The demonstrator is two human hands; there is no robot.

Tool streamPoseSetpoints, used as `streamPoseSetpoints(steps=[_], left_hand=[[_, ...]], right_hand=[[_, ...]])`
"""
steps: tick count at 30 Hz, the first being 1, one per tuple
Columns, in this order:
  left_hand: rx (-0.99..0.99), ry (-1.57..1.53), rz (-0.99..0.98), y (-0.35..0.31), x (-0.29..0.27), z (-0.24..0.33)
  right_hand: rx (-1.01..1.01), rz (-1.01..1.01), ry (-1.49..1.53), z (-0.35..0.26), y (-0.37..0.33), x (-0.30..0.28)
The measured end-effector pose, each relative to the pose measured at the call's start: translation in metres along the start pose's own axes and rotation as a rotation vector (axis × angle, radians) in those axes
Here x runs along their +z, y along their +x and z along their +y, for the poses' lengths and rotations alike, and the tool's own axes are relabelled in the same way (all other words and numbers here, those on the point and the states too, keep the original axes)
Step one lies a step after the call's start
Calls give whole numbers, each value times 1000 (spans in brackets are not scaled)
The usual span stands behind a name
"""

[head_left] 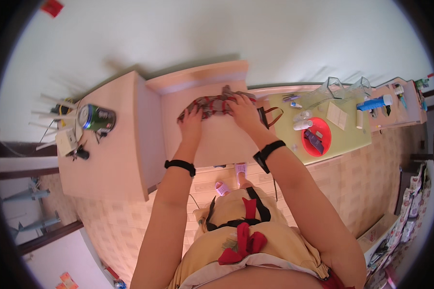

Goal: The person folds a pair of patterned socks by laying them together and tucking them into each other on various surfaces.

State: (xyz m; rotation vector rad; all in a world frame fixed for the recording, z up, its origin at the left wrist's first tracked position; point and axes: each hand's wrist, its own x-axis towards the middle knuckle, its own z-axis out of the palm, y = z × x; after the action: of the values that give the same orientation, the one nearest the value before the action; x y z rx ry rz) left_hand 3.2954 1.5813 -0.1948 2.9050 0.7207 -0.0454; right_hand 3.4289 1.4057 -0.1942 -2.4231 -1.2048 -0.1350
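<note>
A grey and red plaid cloth (212,105) lies bunched lengthwise on the pale pink desk surface (217,139), near its raised back panel. My left hand (192,121) is closed on the left end of the cloth, knuckles up. Toward the right end, my right hand (242,110) grips the cloth from above, with its fingertips on the fabric. The undersides of both hands are hidden. Each wrist wears a black band. Just right of my right hand, a brown strap (275,116) loops out beside a dark edge.
A higher cabinet top (103,159) on the left bears a green can (99,118) and a white box (66,141). To the right, a yellow-green table (342,144) holds a red basin (327,139), clear vases (332,89) and a blue bottle (373,103). A wall stands behind.
</note>
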Motion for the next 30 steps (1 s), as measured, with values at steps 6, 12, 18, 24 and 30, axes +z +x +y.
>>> streamPoseSetpoints(steps=[6, 12, 18, 24, 30], left_hand=[[-50, -37, 25, 30, 3, -15], [83, -132, 153, 36, 1, -26], [107, -250, 87, -4, 0, -16], [226, -351, 108, -101, 9, -6], [235, -329, 139, -163, 5, 4]], right_hand=[[-21, -55, -20, 5, 37, 3], [-6, -75, -1, 9, 46, 1], [-38, -66, 54, 5, 13, -11], [-90, -25, 133, -26, -97, -35], [-132, -66, 181, -45, -152, -55]])
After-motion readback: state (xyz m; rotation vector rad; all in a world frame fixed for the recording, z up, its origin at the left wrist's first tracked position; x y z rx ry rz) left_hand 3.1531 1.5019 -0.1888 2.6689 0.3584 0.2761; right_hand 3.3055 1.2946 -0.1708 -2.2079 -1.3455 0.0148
